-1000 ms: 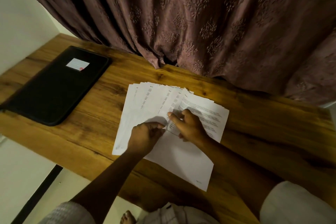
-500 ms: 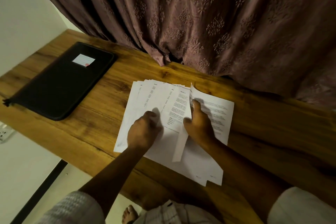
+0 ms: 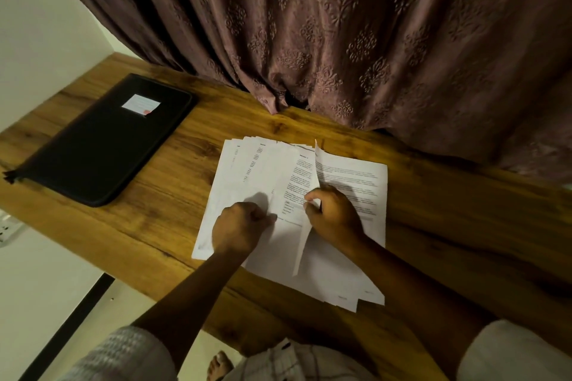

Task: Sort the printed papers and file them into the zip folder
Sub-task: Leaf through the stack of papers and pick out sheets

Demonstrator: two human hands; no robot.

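Observation:
Several printed papers [image 3: 247,182] lie fanned out on the wooden table [image 3: 161,204]. My left hand [image 3: 238,227] rests on the left part of the fan with its fingers curled, pressing the sheets down. My right hand [image 3: 334,215] pinches the left edge of one sheet [image 3: 346,176] and lifts that edge up off the pile. The black zip folder [image 3: 102,142] lies zipped flat at the table's far left, with a white label [image 3: 140,103] on its cover, well apart from both hands.
A brown patterned curtain [image 3: 340,40] hangs along the table's far edge and touches the wood. A wall socket [image 3: 6,230] sits below the table's left end. The table's near edge runs close to my body.
My right hand took hold of one sheet's left edge and raised it from the fan. My left hand shifted slightly and stays pressed on the left sheets.

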